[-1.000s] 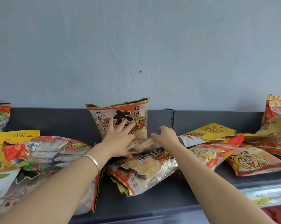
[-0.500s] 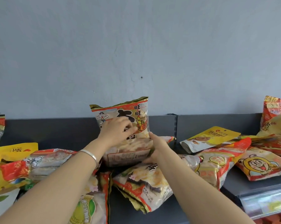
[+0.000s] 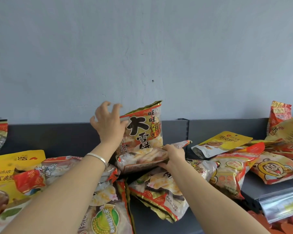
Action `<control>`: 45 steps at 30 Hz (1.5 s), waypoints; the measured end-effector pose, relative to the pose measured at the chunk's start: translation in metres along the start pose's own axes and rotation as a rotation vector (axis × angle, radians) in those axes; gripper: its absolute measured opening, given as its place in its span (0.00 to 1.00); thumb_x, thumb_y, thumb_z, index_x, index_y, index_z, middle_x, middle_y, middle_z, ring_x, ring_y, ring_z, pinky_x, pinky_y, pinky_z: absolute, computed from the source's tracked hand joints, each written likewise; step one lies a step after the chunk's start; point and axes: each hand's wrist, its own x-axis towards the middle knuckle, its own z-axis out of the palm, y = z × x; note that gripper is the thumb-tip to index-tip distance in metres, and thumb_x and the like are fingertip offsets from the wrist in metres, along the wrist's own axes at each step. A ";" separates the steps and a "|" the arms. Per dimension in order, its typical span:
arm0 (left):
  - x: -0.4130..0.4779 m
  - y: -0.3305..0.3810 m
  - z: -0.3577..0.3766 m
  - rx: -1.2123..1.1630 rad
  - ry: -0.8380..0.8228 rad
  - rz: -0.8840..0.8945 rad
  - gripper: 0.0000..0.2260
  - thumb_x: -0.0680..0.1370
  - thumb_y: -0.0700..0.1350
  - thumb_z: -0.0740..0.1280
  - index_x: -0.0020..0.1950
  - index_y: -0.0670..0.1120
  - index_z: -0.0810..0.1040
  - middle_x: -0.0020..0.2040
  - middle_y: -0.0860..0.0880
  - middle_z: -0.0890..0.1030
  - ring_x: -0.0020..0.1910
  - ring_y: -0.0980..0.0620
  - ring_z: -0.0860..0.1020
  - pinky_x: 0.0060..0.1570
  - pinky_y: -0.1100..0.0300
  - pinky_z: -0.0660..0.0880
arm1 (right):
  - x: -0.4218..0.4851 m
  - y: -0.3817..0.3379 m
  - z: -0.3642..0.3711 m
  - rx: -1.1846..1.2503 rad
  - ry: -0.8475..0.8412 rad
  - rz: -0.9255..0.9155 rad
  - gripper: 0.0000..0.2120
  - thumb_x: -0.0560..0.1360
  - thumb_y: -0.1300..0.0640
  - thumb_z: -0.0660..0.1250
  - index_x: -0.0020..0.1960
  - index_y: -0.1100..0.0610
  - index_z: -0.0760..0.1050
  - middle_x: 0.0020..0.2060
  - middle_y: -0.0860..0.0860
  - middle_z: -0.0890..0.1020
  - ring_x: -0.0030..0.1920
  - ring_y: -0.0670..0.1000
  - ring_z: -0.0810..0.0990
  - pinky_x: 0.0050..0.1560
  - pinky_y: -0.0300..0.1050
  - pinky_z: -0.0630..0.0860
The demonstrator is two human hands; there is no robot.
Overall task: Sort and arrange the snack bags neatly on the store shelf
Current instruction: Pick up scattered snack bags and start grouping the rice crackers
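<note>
Fingers [image 3: 106, 105] of the left hand [image 3: 108, 123] were spread, touching the upright rice cracker bag [image 3: 144, 130] just right of it; the right hand [image 3: 173, 155] gripped the flat cracker bag [image 3: 142, 157] lower down.

A red-and-gold cracker bag [image 3: 144, 127] stood upright against the back wall of the dark grey shelf [image 3: 209, 127]. Just in front, a clear cracker bag [image 3: 142, 157] lay tilted on a loose heap of similar bags [image 3: 159, 191]. To the right, a yellow pouch [image 3: 221, 142] and cartoon-faced bags [image 3: 275, 168] lay flat.
</note>
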 end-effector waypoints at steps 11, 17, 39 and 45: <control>-0.018 -0.027 -0.004 -1.034 -0.527 -0.901 0.31 0.70 0.43 0.75 0.70 0.45 0.64 0.68 0.45 0.70 0.69 0.43 0.66 0.66 0.44 0.61 | -0.018 0.005 -0.005 0.072 0.062 -0.112 0.25 0.73 0.59 0.71 0.66 0.53 0.66 0.50 0.57 0.75 0.47 0.58 0.78 0.45 0.57 0.82; -0.021 -0.015 0.003 -0.867 -0.402 -0.599 0.17 0.73 0.43 0.72 0.60 0.45 0.73 0.58 0.47 0.77 0.59 0.45 0.75 0.55 0.51 0.72 | -0.027 -0.007 -0.011 0.020 0.053 -0.216 0.19 0.73 0.60 0.69 0.62 0.57 0.69 0.52 0.59 0.77 0.49 0.60 0.80 0.42 0.55 0.82; -0.006 0.032 0.029 -0.703 -0.250 -0.622 0.11 0.79 0.44 0.63 0.58 0.44 0.65 0.55 0.45 0.71 0.50 0.46 0.72 0.47 0.54 0.69 | -0.009 -0.089 -0.089 0.192 -0.047 -0.630 0.22 0.74 0.51 0.72 0.65 0.54 0.71 0.58 0.55 0.80 0.52 0.56 0.83 0.54 0.59 0.80; -0.011 0.030 0.040 -0.549 -0.419 -0.865 0.31 0.81 0.46 0.58 0.77 0.52 0.42 0.73 0.41 0.54 0.65 0.39 0.67 0.64 0.45 0.67 | -0.005 -0.077 -0.060 -0.023 -0.272 -0.688 0.18 0.78 0.53 0.66 0.66 0.53 0.70 0.51 0.53 0.84 0.48 0.52 0.85 0.51 0.54 0.81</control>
